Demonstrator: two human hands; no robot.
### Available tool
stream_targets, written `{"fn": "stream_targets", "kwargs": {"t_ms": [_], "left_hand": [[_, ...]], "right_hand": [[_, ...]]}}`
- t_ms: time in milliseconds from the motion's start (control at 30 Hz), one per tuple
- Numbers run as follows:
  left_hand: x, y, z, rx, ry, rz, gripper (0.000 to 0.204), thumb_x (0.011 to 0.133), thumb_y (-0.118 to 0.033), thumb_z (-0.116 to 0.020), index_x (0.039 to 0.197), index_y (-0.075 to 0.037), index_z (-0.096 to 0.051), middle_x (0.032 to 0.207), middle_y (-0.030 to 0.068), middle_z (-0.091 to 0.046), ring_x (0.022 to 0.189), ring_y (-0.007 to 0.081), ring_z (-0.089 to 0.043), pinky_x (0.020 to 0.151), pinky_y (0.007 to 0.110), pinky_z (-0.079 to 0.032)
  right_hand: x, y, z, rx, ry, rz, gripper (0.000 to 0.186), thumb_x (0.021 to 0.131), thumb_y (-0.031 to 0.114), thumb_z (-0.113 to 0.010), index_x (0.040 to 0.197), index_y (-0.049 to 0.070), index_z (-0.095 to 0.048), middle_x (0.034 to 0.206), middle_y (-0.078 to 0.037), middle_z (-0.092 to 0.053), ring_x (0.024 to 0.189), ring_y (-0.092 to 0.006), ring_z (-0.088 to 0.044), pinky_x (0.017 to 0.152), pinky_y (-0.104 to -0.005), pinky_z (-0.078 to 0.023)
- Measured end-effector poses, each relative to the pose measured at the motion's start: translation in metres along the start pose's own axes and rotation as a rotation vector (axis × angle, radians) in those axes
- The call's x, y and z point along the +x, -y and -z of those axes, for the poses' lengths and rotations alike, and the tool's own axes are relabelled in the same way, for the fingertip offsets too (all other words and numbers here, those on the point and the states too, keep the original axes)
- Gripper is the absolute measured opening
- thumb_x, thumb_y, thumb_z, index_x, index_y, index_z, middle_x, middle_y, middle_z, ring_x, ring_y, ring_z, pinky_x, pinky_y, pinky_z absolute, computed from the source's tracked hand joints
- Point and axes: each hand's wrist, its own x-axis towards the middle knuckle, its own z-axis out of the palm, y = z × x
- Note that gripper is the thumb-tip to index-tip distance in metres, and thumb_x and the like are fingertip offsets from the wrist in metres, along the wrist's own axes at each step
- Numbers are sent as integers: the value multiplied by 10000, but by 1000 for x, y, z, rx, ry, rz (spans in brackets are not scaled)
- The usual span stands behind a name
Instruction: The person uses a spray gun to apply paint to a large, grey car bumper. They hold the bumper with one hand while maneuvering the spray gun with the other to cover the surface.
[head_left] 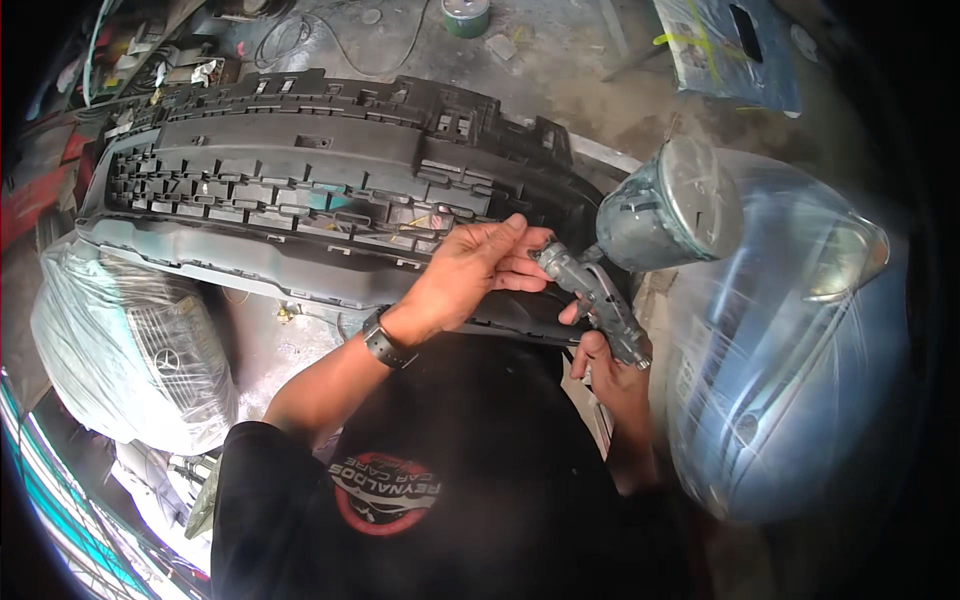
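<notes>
A grey spray gun (595,300) with a round metal paint cup (668,208) is in front of me, its nozzle pointing left. My right hand (615,385) is closed round the gun's handle, with a finger by the trigger. My left hand (478,268), with a dark watch (388,342) on its wrist, reaches to the nozzle. Its fingers are stretched out and apart, the tips right at the nozzle; whether they press on it is hard to see. Beyond my hands lies a large black plastic car bumper (290,140) with a grille of slotted openings.
On the right, a rounded blue part (780,370) stands under clear plastic film. A car front wrapped in film (140,350) is at the left. Farther off are a green-sided can (466,18), a loose hose (375,70) on the floor, and a covered panel (730,55).
</notes>
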Motion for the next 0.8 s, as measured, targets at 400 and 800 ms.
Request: {"fn": "stream_targets", "kwargs": {"t_ms": [400,800], "left_hand": [[-3,-19,20,-404,138,165,634,1107,-433,-246,1418,87,-435,1431,289,-514,1356,389,-500,1133,473,-430],[-4,-23,30,-162,68,55,598,1102,-425,-291,1392,51,-506,1364,241,-590,1258,379,-578,1066,477,-470]], "right_hand": [[-11,-14,4,-21,-1,-35,511,961,364,-694,1317,17,-574,1022,-22,-666,628,-54,-567,494,-215,-474],[-14,-18,13,-7,-30,-58,484,962,302,-706,1336,23,-575,1013,-18,-676,610,-50,-557,496,-216,-465]]}}
